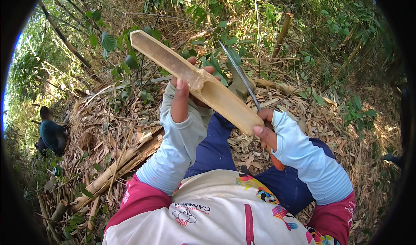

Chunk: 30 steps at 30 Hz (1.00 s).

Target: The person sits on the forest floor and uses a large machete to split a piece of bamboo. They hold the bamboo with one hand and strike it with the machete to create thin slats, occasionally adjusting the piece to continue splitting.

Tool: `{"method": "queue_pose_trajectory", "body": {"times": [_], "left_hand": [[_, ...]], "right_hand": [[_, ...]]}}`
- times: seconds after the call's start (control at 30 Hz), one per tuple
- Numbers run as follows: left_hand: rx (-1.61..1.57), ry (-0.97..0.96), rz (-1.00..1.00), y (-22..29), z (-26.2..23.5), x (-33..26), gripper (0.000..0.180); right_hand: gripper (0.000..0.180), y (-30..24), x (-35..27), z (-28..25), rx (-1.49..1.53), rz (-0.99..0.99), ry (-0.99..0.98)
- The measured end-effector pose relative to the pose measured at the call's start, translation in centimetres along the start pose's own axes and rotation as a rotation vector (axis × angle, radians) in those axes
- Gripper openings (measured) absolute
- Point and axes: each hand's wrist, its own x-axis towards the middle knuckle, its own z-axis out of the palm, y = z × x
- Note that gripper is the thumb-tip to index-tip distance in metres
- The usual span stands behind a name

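A split length of bamboo (227, 101), pale and hollow with a node wall across its middle, lies slantwise in front of me, its pointed end up at the far left. My left hand (184, 95) grips it from below near the node, thumb on the near side. At the lower right end my right hand (268, 132) presses its thumb to the bamboo. That same hand is closed round a long knife, whose thin blade (237, 69) points up and away beyond the bamboo. The orange end of its handle (277, 163) shows below my fingers.
Dry leaves and bamboo shavings (125, 110) cover the ground. A split bamboo pole (117, 167) lies at my left, and a cut stump (282, 34) stands ahead. Another person (53, 130) sits at the far left. Dense undergrowth (351, 28) surrounds the spot.
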Motion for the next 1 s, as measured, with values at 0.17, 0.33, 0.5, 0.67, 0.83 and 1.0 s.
{"method": "queue_pose_trajectory", "body": {"times": [0.17, 0.33, 0.5, 0.67, 0.83, 1.0], "left_hand": [[-0.227, -0.171, 0.051, 0.6, -0.9, 2.7, 0.062], [-0.232, -0.175, 0.096, 4.0, -0.7, 4.1, 0.055], [-0.16, -0.224, 0.099, 5.7, -1.7, 5.2, 0.052], [-0.186, -0.186, 0.027, 7.0, -3.4, 5.6, 0.049], [-0.24, -0.198, -0.038, 7.6, -4.6, 5.9, 0.044], [-0.223, -0.145, -0.099, 7.9, -4.8, 5.5, 0.043]], "right_hand": [[0.03, 0.8, 0.0, 2.0, 0.015, -0.141, -0.009], [0.03, 0.7, 0.1, 3.1, 0.042, -0.041, -0.087], [0.03, 1.7, 0.1, 4.0, 0.034, -0.103, -0.095], [0.03, 1.9, 0.4, 3.3, 0.026, -0.146, -0.097], [0.042, 1.6, 0.7, 3.0, 0.082, -0.13, -0.01], [0.093, -0.7, 0.2, 2.5, 0.214, -0.087, 0.054]]}}
